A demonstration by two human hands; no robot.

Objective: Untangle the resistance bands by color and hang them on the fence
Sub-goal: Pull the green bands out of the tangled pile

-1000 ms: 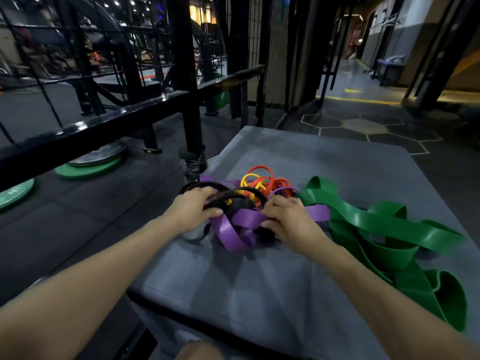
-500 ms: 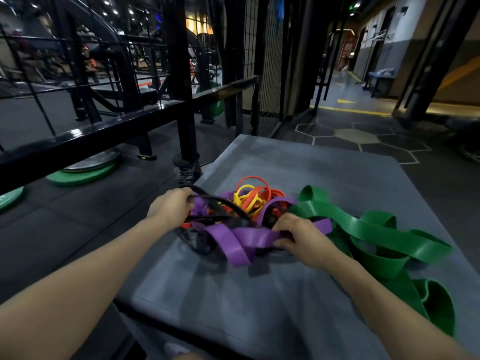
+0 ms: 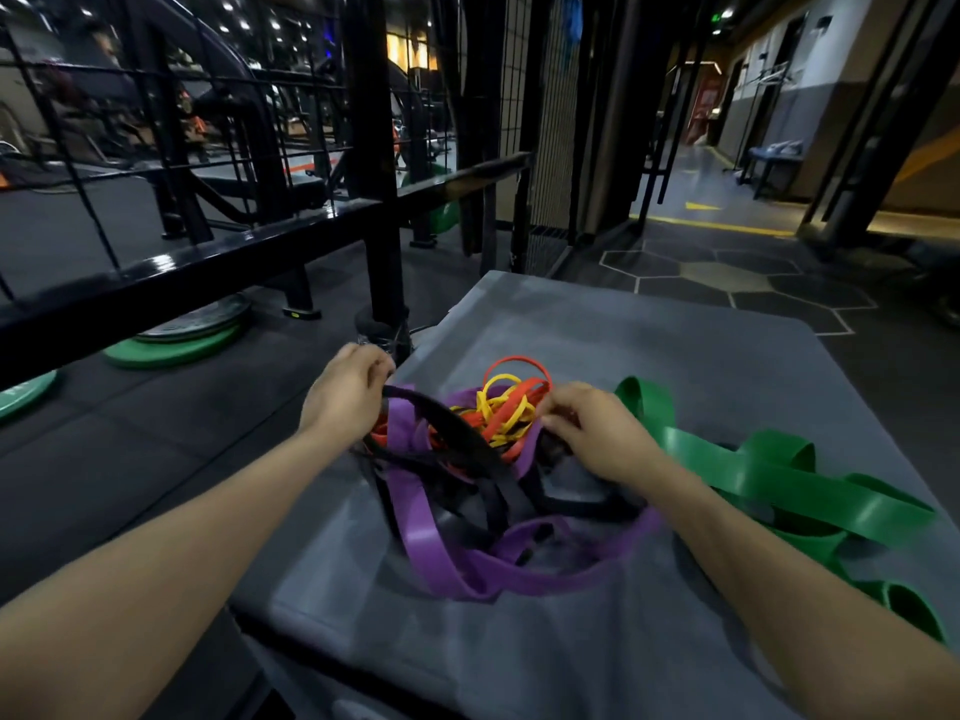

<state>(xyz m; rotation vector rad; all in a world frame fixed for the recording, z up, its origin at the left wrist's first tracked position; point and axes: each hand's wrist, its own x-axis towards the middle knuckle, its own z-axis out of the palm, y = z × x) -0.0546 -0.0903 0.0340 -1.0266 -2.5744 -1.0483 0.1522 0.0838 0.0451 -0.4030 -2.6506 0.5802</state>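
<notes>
Beside my matt grey padded mat (image 3: 675, 366), the black metal fence rail (image 3: 218, 267) shines glossy; the rubbery green band (image 3: 779, 475) on the mat looks smooth.

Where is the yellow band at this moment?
In the head view, the yellow band lies mid-pile, tangled with the orange band, just left of the right hand.

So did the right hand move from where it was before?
Yes. The right hand went away from the person, up the grey mat, from the purple band to the yellow and orange bands.
</notes>
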